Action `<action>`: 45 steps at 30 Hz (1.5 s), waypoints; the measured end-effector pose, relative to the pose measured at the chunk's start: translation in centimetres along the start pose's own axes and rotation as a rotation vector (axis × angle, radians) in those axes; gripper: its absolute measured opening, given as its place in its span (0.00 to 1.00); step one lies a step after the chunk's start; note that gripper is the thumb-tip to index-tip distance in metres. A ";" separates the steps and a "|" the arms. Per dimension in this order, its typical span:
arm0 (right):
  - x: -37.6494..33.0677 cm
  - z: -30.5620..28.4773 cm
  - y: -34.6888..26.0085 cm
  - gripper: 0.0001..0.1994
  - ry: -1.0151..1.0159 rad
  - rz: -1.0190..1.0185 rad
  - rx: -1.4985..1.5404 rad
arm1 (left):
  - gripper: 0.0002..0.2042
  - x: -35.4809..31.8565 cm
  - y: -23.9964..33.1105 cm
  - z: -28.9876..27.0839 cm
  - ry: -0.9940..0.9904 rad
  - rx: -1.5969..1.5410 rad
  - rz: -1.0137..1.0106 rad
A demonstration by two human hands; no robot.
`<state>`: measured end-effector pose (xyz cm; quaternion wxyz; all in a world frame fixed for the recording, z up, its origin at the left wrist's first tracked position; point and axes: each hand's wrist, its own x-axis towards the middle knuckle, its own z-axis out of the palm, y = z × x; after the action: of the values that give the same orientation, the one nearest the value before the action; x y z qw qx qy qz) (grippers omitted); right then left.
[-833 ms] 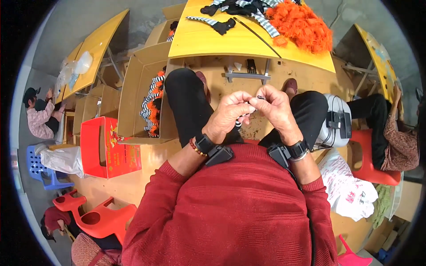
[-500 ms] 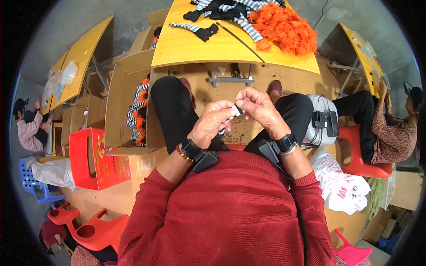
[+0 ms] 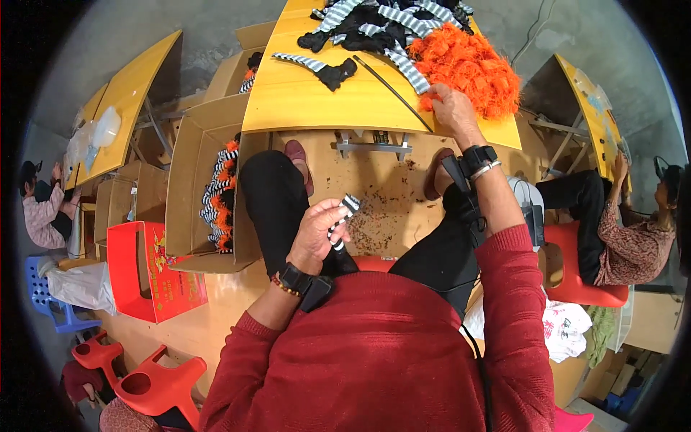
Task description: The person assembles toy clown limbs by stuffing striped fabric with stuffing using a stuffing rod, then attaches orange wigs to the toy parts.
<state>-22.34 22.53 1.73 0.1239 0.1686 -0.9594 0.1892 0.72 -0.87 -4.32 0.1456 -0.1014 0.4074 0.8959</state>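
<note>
Yellow table [image 3: 302, 101]: a big table stands in front of the person. It holds a heap of black and white striped pieces [image 3: 381, 21] at the far edge.
Cardboard box [image 3: 191, 187]: it sits on the floor to the person's left. Some finished striped and orange things [image 3: 219, 191] lie in it, so I think part of the work is done.
Red box [image 3: 147, 270]: it stands near the cardboard box, closer to the person.
Orange fluff pile [image 3: 468, 65]: a big soft heap on the right side of the table. A lot is left, so I think much work is left too.
Right hand [image 3: 452, 111]: it reaches out to the table and touches the edge of the orange fluff pile. The fingers are bent down on the fluff. I cannot tell if they hold any yet.
Left hand [image 3: 317, 234]: it is above the lap, well apart from the right hand. The fingers are closed around a small striped piece.
Small striped piece [image 3: 344, 216]: it is black and white and sticks up out of the left hand. It has no orange fluff on it that I can see.
What changed: a moment ago both hands were close together over the lap, working on the piece. Now the right hand has gone away to the fluff, and the left hand holds the piece alone.
</note>
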 end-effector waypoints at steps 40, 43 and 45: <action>-16.3 -2.4 -10.8 0.12 -0.592 0.244 1.790 | 0.10 -2.2 3.9 6.9 -0.292 0.255 0.043; -16.0 -2.2 -11.4 0.11 -0.421 0.240 1.531 | 0.11 -1.7 3.7 6.5 -0.269 0.202 0.062; -16.0 -2.2 -11.9 0.10 -0.367 0.232 1.462 | 0.12 -1.5 3.4 6.2 -0.248 0.179 0.067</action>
<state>-2.91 17.53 2.72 -0.2016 0.1344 -0.6069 0.7569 0.53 1.42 2.55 0.1731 0.0371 0.4677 0.8660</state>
